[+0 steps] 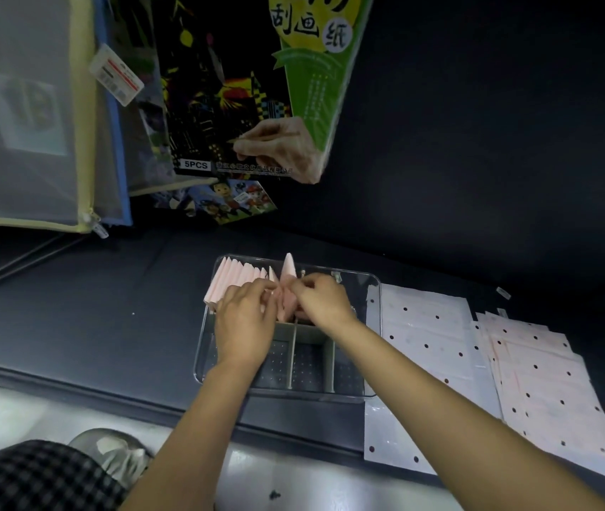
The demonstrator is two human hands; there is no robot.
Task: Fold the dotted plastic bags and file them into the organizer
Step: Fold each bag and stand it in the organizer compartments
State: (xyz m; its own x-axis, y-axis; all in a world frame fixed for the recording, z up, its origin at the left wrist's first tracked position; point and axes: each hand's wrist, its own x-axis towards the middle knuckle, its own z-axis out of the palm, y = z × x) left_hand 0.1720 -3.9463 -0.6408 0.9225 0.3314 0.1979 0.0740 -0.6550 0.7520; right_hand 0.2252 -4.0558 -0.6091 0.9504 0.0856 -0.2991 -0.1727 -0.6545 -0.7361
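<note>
We see a dark table (pixel 116 307) running across the view, its right end and back fading into shadow. Hanging at top, cut off by the frame edge, a scratch-art pack (pixel 242 86) reads "5PCS" plus Chinese characters we only partly make out; beside it mesh zip pouches (pixel 24 116) with a blurred tag. Right of centre, flat dotted plastic bags (pixel 536 381) lie fanned in an overlapping pile on the table, pale pink with black dots, the nearest overhanging the table edge. The clear organizer (pixel 374 326) sits just left of them, with grey dividers; its far-left section holds a row of folded pink bags (pixel 234 278) standing upright, and the near compartments show only the dotted base. Our left hand (pixel 245 326) and right hand (pixel 321 300) meet over the far middle, fingers (pixel 302 287) curled, pinching one folded bag (pixel 288 285); the hands hide most of it.
</note>
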